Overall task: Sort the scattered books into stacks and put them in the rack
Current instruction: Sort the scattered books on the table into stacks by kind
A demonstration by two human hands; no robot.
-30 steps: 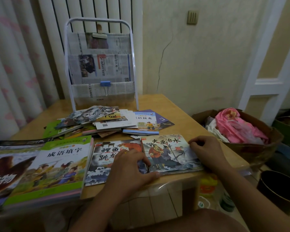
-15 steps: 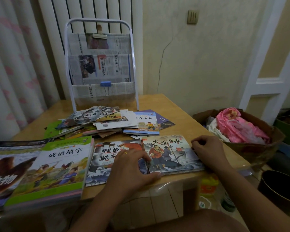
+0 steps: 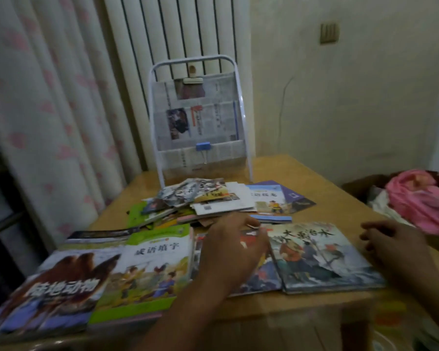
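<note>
4 books lie face up in a row along the near edge of the table (image 3: 327, 198): a camel-cover book (image 3: 48, 292) at far left, a green-bordered book (image 3: 150, 269) touching it, a wave-cover book (image 3: 261, 274) mostly hidden under the left arm, and a book with two figures on its cover (image 3: 322, 257) at right. A dark, thin book (image 3: 102, 234) shows just behind the first 2 (only its far edge can be seen). Behind the row sits 1 loose pile of books (image 3: 213, 198), overlapping at odd angles; the blur keeps me from counting them. 1 white wire rack (image 3: 199, 117) stands upright at the far edge of the table, lined with newspaper held by 2 clips, and no book is in it. 1 brown basket (image 3: 360, 188) with pink cloth sits off the right side of the table.

There are 2 hands. The left hand (image 3: 235, 249) is above the wave-cover book, reaching toward the near edge of the pile, fingers extended; motion blur hides whether the fingertips have hold of anything. The right hand (image 3: 390, 245) floats past the right edge of the two-figure book, fingers loosely curled, holding nothing.

Compared with 0.5 s ago, the left hand has lifted off the wave-cover book and moved forward toward the pile, the right hand has come off the two-figure book's corner and drifted right, and the view has swung left. The books themselves lie as they did.
</note>
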